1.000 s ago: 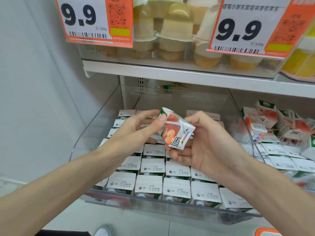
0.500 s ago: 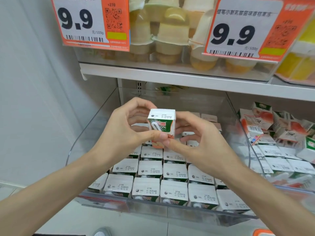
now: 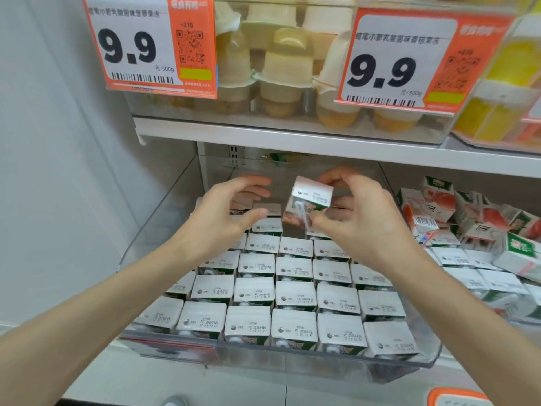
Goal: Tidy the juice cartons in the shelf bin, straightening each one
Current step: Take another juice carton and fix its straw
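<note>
A clear plastic shelf bin (image 3: 292, 361) holds several rows of small juice cartons (image 3: 295, 294) standing upright with their white tops showing. My right hand (image 3: 363, 224) pinches one carton (image 3: 310, 200) above the back rows, held nearly upright with its straw side facing me. My left hand (image 3: 225, 218) hovers just left of that carton with its fingers loosely curved, holding nothing and apart from it.
A second bin to the right holds jumbled cartons (image 3: 456, 218) lying at odd angles. The shelf above (image 3: 292, 139) carries jelly cups (image 3: 281, 71) behind two orange 9.9 price tags (image 3: 146, 45). A grey wall stands at the left.
The carton was turned from tilted to upright between both hands. My left hand has since let go, and my right hand carried the carton back toward the rear rows.
</note>
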The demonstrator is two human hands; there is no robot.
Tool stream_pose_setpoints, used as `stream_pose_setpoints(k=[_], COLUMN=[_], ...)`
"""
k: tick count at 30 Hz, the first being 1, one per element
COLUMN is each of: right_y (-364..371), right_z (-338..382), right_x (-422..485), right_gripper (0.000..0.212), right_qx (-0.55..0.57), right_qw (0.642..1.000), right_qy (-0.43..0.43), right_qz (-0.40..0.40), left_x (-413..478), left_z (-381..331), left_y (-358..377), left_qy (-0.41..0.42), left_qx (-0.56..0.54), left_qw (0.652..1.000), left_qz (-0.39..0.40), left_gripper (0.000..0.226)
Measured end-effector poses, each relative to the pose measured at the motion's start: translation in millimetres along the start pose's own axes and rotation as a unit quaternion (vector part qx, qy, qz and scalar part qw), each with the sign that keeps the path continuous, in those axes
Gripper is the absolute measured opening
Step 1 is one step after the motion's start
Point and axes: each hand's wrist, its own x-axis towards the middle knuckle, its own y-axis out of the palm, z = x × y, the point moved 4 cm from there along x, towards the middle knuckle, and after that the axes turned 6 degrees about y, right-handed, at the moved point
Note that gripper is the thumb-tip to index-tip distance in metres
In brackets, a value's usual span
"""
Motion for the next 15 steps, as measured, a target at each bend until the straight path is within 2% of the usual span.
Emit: stream_pose_setpoints(k=[3,5,8,11,15], right_y=[0.6,4.4,11.5,17.0,22.3], right_z=[2.3,3.6,3.5,0.3,-5.1], right_x=[11.6,18.1,26.6,33.7,42.4], right_gripper=[0.034,0.033,0.036,0.039,0.041], right_qx=[-0.035,-0.04,-0.041,-0.05,-0.064], right_qw=[0.999,0.998,0.997,0.996,0.995], right_qy=[0.027,0.042,0.062,0.066,0.067], right_qz=[0.003,0.016,0.023,0.024,0.027], left_x=[11.6,19.9,30.5,35.6,37.4], left_z=[8.4,13.5,19.0,20.9,28.0], left_y=[13.2,19.3,17.2,15.7,14.1], left_qy=[-0.032,-0.039,-0.04,-0.019,-0.025], left_qx=[0.11,0.137,0.162,0.198,0.206], left_qw=[0.99,0.983,0.976,0.968,0.966], left_qz=[0.08,0.118,0.138,0.156,0.151], left_gripper=[0.058,0.061,0.06,0.048,0.041])
